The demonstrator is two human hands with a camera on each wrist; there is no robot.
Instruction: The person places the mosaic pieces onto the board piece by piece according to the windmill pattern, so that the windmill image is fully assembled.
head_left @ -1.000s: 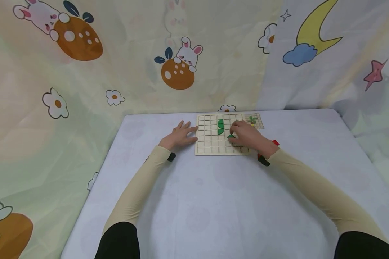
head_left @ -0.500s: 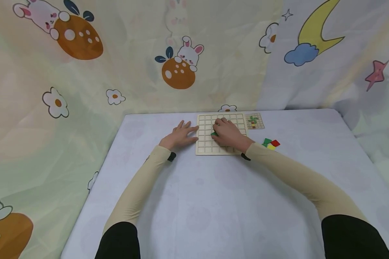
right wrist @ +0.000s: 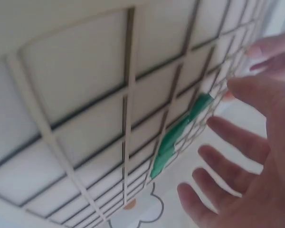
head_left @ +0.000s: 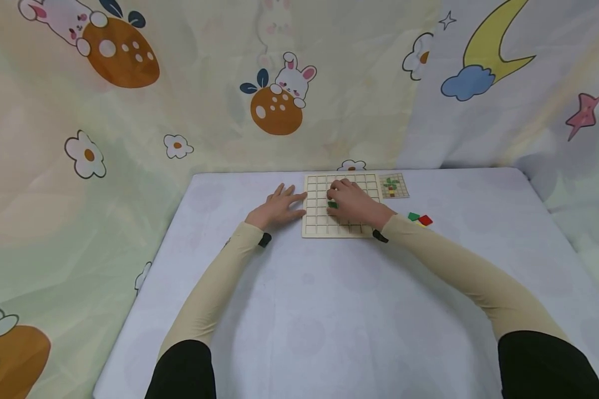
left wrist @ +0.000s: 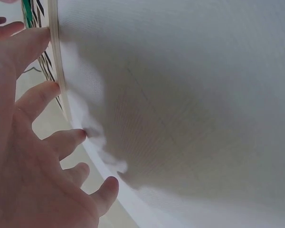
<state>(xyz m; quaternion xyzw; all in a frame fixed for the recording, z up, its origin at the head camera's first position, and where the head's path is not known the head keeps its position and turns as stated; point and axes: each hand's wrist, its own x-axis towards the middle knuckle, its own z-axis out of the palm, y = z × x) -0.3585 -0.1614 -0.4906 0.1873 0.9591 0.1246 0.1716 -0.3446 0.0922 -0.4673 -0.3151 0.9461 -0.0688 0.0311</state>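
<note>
A pale gridded board (head_left: 314,224) lies near the table's far edge. My left hand (head_left: 277,209) is spread at its left side; in the left wrist view the thumb and index finger (left wrist: 40,95) touch the board's edge. Over the middle of the board is my right hand (head_left: 354,204), fingers loosely bent and apart. A green piece (head_left: 333,205) shows between its thumb and fingers in the head view. In the right wrist view several green pieces (right wrist: 173,135) sit in a row in the grid cells, and the fingertips are clear of the nearest green piece (right wrist: 200,105).
A small pattern card (head_left: 401,188) with a green, red and yellow design lies against the board's right side. Loose pieces, one red (head_left: 426,220), one green (head_left: 414,216) and a partly hidden yellow one, lie on the white table (head_left: 299,310) behind the right forearm.
My right hand has carried a green piece leftward across the board to the other green pieces, and its fingers have come off it. The left hand stays at the board's edge.
</note>
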